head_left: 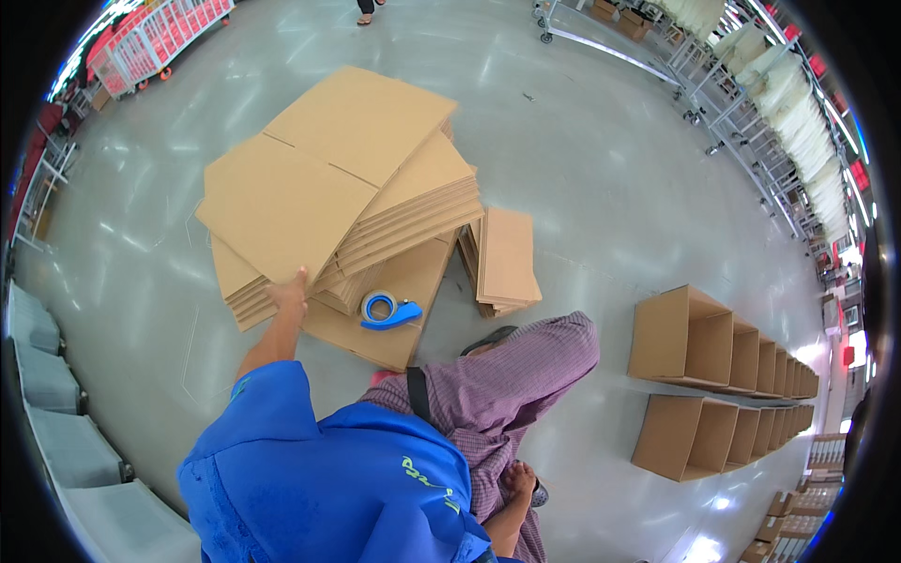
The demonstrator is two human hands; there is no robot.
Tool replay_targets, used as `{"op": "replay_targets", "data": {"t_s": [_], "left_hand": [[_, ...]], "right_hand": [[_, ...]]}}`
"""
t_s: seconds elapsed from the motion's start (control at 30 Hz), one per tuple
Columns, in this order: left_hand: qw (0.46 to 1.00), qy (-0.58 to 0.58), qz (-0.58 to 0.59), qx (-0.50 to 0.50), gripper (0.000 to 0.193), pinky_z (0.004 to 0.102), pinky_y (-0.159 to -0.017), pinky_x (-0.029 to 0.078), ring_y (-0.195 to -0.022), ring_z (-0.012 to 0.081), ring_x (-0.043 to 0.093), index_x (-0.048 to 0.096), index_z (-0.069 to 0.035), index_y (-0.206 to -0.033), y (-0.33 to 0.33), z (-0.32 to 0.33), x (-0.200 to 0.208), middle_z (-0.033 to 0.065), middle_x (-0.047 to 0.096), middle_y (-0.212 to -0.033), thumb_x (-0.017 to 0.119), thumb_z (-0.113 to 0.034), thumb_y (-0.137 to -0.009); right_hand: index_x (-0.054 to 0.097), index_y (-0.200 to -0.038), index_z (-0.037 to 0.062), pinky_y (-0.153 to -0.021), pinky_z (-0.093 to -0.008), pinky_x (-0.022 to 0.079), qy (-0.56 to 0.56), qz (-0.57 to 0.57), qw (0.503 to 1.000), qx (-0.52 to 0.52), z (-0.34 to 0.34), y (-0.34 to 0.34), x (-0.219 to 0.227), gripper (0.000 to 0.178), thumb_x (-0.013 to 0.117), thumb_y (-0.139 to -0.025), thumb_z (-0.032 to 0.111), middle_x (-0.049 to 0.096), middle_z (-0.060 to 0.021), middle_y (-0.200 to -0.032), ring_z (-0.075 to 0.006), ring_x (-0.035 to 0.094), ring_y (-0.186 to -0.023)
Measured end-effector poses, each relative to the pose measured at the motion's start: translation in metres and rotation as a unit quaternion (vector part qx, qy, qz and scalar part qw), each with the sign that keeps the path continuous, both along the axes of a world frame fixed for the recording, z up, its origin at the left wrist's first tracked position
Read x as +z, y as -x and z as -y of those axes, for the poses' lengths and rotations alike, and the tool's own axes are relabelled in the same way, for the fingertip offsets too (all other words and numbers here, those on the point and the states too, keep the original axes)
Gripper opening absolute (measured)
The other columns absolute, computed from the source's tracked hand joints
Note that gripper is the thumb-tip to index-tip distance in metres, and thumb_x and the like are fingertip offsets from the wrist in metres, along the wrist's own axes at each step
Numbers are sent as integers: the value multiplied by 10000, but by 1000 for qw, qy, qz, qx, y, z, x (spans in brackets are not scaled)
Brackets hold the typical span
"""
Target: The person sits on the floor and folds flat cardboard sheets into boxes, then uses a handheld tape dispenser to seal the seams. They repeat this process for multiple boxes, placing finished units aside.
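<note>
At left, atop the skewed brown cardboard stack (413, 220), I see the left hand (287, 296) pinching the large flat tan sheet (305, 169) at its near corner; the right hand's (518, 480) grip I cannot tell, and uneven pulling could slide the stack.

Grey containers (73, 446) at left, white-railed cart (155, 52) beyond, white cloth (788, 113) upper right.

Cardboard stack (408, 220) blocks ahead; open floor (614, 375) parts knee (572, 345) from boxes (662, 338).

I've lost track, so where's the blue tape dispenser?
In the head view, slightly left of centre, the blue tape dispenser lies on flat cardboard, right of your left hand.
</note>
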State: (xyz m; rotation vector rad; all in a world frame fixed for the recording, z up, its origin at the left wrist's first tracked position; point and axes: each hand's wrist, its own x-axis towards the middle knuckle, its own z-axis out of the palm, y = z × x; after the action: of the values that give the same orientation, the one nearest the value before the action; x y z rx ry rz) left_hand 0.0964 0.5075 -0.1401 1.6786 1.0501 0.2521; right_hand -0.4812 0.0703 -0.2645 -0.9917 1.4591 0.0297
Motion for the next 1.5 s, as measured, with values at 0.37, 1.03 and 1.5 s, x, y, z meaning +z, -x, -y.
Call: {"op": "replay_targets", "data": {"t_s": [0.37,1.03,1.5], "left_hand": [[854,439,220,-173,183,224,-450,446,-660,175,645,619,-82,-1014,-78,84,126,57,677,-878,713,-135,-867],[743,345,190,-541,216,205,-445,503,-528,143,620,635,-14,-819,-23,197,435,104,675,-698,646,-225,-867],[539,393,175,-725,215,273,-416,464,-504,184,605,623,-34,-890,60,259,467,65,646,-673,612,-247,-913]], "right_hand": [[567,-1208,41,-492,-234,446,97,67,991,-63,16,-21,-20,308,615,-951,203,621,-35,-899,-126,572,-669],[402,-1456,6,-1069,-377,413,500,213,834,-93,45,-158,221,564,622,-945,101,559,-177,-1356,-269,534,-1259],[701,-1032,115,-832,-391,513,838,123,530,46,59,-240,375,398,820,-652,90,722,-48,-983,-277,670,-928]]}}
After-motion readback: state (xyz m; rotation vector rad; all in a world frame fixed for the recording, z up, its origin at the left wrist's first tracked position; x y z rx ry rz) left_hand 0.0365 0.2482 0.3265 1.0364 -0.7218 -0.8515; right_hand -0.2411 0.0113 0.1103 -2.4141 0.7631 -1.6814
